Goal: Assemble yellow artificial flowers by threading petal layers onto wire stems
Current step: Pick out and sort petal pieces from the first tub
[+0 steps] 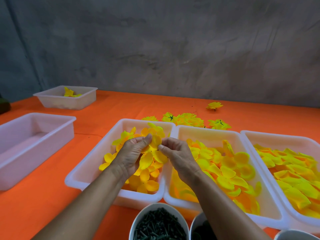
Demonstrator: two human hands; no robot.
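Observation:
Above the leftmost of three white petal trays [97, 160], my left hand [133, 153] holds a yellow petal layer [154, 149] from below, thumb on its top edge. My right hand [174, 153] pinches the same layer at its right edge with thumb and forefinger. A small dark spot shows near the layer's centre; no wire stem can be made out. More orange-yellow petal layers [147, 182] fill the tray beneath. The middle tray [207, 134] and right tray [277, 137] hold paler yellow petals.
Finished yellow flowers [188, 119] lie behind the trays, one apart [214, 105]. An empty white tray [34, 129] sits left, another with a flower [69, 98] far left. A bowl of dark green stem pieces [159, 224] stands at the near edge, beside two other bowls.

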